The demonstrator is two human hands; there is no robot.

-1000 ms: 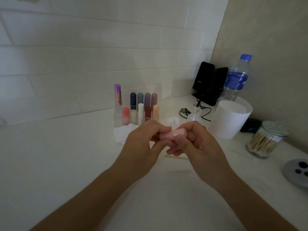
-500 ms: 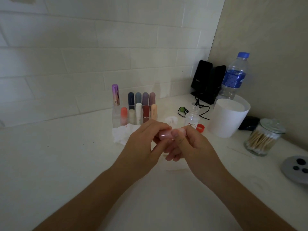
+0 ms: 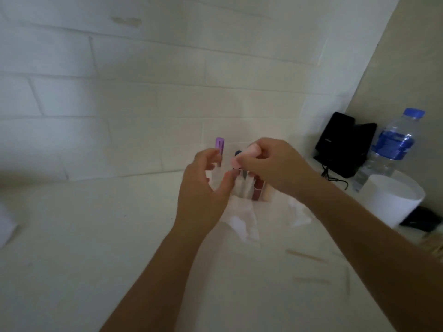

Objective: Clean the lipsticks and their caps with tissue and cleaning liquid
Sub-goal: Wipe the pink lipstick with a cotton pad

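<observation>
My right hand (image 3: 275, 168) pinches a pale pink lipstick (image 3: 247, 155) and holds it tilted just above the clear lipstick holder (image 3: 261, 195) by the tiled wall. Several lipsticks stand in the holder, among them a purple one (image 3: 220, 146) and a dark red one (image 3: 257, 190); both hands hide most of the others. My left hand (image 3: 203, 188) hovers in front of the holder with loosely curved fingers and nothing in it. A crumpled white tissue (image 3: 242, 219) lies on the counter just before the holder. The cleaning liquid bottle is hidden from view.
At the right stand a white cup (image 3: 390, 200), a water bottle with a blue cap (image 3: 393, 149) and a black device with a cable (image 3: 345, 142). A second tissue (image 3: 297, 212) lies under my right forearm. Thin wooden sticks (image 3: 306, 256) lie on the counter.
Both hands moved away from me to the holder. My left hand let go of the pink lipstick, which my right hand now holds alone. The view shifted.
</observation>
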